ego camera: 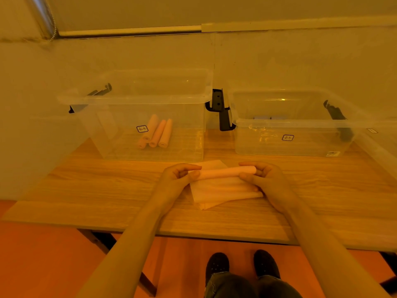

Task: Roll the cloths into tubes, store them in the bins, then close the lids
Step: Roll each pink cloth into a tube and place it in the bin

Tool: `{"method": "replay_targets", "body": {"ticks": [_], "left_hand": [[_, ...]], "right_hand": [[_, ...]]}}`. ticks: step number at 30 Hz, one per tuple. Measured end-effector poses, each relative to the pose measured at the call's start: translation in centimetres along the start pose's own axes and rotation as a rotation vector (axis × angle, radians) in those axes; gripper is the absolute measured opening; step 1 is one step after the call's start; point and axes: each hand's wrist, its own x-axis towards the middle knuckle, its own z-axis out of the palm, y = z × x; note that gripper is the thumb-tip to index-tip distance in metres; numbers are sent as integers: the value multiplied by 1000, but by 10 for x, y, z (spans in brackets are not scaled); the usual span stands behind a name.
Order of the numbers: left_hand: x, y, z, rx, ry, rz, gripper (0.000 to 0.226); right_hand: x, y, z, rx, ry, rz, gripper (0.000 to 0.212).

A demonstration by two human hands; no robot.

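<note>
Two hands meet over the wooden table (86, 186) at about six o'clock from the bins, each pinching one end of a pink rolled cloth (225, 172). The left hand (178, 177) curls thumb and fingers round the roll's nine-o'clock end; the right hand (262, 175) does the same at the three-o'clock end, thumb in front, fingers over the top. The roll lies crosswise, slightly raised toward the right, just above a stack of flat pale cloths (223, 194) that lies on the table beneath both hands — one corner of the stack pokes out at twelve o'clock behind the roll.

At eleven o'clock from the hands stands the left clear bin (107, 136), lid off, with a small label on its front wall. Three or four rolled pink tubes (159, 132) lie side by side on its floor, their open ends facing the person. At one o'clock stands the right clear bin (257, 145), also open and labelled; something bluish shows at its far wall, too dim to identify. Black latch handles (221, 108) hang between the two bins, well clear of the cloths.

At six o'clock, below the table edge, a pair of dark shoes (242, 265) stands on the orange floor.
</note>
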Motion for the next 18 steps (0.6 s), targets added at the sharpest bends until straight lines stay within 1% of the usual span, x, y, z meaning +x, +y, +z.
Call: {"method": "replay_targets", "body": {"ticks": [3, 7, 10, 15, 18], "left_hand": [[0, -1, -2, 4, -1, 10, 18], [0, 0, -3, 30, -21, 8, 20], [0, 4, 0, 43, -54, -17, 22], [-2, 3, 4, 208, -63, 21, 13], [-4, 2, 3, 149, -41, 30, 11]], "right_hand": [[0, 1, 0, -16, 9, -11, 20], [1, 1, -1, -57, 17, -20, 21], [-1, 1, -1, -33, 5, -33, 15], [-1, 2, -2, 8, -29, -55, 18], [0, 4, 0, -12, -5, -70, 21]]}}
